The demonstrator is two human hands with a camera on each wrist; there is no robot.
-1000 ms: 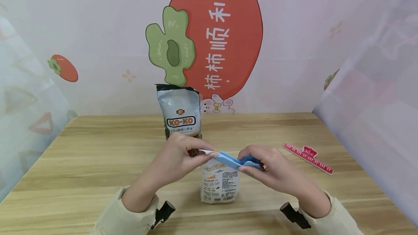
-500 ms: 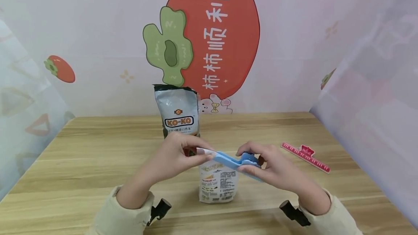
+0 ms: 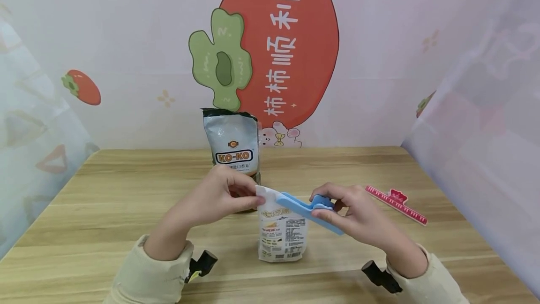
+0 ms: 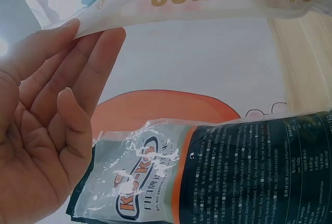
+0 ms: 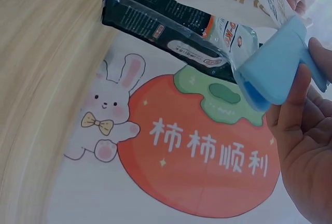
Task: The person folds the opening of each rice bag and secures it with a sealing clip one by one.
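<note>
Left hand [image 3: 216, 196]: is pinching the white bag [image 3: 282, 243] at its top corner, fingertips nearly meeting.
Right hand [image 3: 358, 211]: is gripping the blue clip [image 3: 310, 212] between thumb and fingers.
White bag: is standing below the 2 hands' fingers.

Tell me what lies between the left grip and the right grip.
The top of the white bag, then the blue clip; the head view shows both.

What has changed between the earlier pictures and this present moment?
The left hand slid left along the top of the white bag to its edge, uncovering more of its corner beside the blue clip. The right hand keeps holding that clip; the KO-KO bag and red clip stayed put.
</note>
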